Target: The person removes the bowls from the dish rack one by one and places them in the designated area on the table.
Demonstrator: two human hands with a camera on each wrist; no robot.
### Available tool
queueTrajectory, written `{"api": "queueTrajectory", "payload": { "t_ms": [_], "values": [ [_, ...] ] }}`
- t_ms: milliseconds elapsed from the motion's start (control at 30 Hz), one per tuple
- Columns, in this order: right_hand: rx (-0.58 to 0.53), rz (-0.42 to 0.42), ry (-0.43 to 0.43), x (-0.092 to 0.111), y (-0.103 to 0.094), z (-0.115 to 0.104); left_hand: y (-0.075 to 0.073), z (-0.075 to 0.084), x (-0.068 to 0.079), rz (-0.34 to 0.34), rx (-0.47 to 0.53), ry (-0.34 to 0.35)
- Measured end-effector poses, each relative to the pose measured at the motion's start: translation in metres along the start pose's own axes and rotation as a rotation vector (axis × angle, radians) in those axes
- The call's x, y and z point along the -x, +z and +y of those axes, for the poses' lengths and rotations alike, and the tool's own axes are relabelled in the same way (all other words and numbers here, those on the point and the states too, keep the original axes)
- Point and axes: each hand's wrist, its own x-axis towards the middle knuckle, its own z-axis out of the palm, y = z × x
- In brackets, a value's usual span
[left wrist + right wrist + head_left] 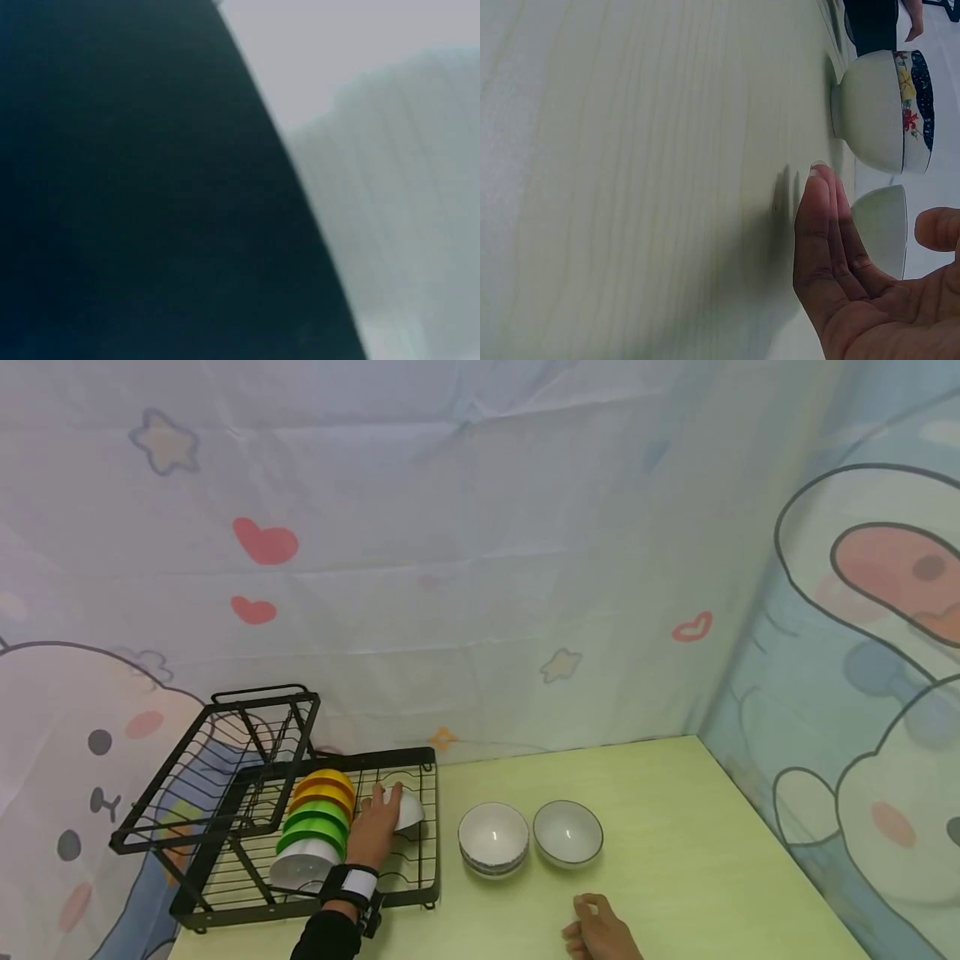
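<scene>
My left hand [373,833] reaches into the black dish rack [431,860] and pinches a white bowl [409,811] standing tilted there; the fingers partly hide it. Just left of that hand, a row of yellow [330,779], green [311,828] and white bowls [303,866] stands on edge. The left wrist view shows mostly a dark, blurred surface. Over the table's front, my right hand [597,931] holds nothing, its fingers loosely bent and thumb apart. Beyond it are a single white bowl [567,833] and a nested stack of white bowls [493,835] with a flowered band [911,109].
The rack's raised upper tier [217,777] overhangs its left side. Both bowl groups stand upright on the pale table [675,827], right of the rack. A printed cloth [480,610] hangs behind the table and along its sides.
</scene>
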Motion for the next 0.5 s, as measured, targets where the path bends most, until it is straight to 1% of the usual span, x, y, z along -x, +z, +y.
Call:
{"api": "queueTrajectory", "payload": {
  "t_ms": [100,233,367,500],
  "values": [
    [0.024,0.008,-0.002,0.001,-0.001,-0.002,-0.001,0.001,0.001,0.019,-0.001,-0.002],
    [0.06,0.018,-0.003,0.002,-0.001,-0.005,-0.004,0.003,0.002,0.04,0.029,-0.012],
    [0.05,0.015,-0.008,0.003,-0.001,-0.006,-0.008,0.004,0.004,0.059,0.043,-0.031],
    [0.041,0.016,-0.037,0.003,-0.003,-0.005,-0.01,0.005,0.007,0.086,0.047,-0.046]
  ]
}}
